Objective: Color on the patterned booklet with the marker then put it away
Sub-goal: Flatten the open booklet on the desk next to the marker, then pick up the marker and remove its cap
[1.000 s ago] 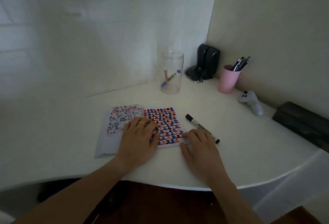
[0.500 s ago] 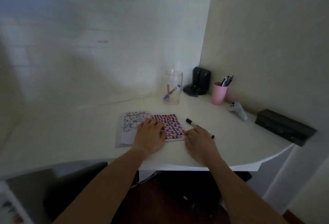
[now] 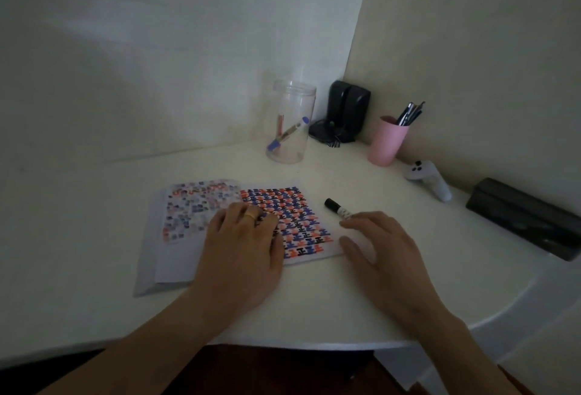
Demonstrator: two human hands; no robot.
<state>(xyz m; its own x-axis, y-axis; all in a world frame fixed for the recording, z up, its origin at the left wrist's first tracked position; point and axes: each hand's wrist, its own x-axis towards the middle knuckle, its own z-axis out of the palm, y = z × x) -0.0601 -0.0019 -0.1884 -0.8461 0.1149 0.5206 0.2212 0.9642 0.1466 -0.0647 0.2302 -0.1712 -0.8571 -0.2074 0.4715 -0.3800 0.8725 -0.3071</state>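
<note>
While the left hand [image 3: 242, 243] stays flat w/ fingers spread on the open patterned booklet [image 3: 283, 221], the right hand [image 3: 377, 247] has slid off the page edge toward the black marker [image 3: 338, 208], fingers loosely open, index tip at the barrel, not gripping yet. So pickup looks next; coloring not begun this round. Count, near to far: 2 hands, 1 booklet, 1 marker on desk [image 3: 94, 206], 1 white controller [image 3: 429, 179], 1 clear jar [image 3: 292, 121] w/ approx. 2 pens, 1 pink cup [image 3: 386, 143].
</note>
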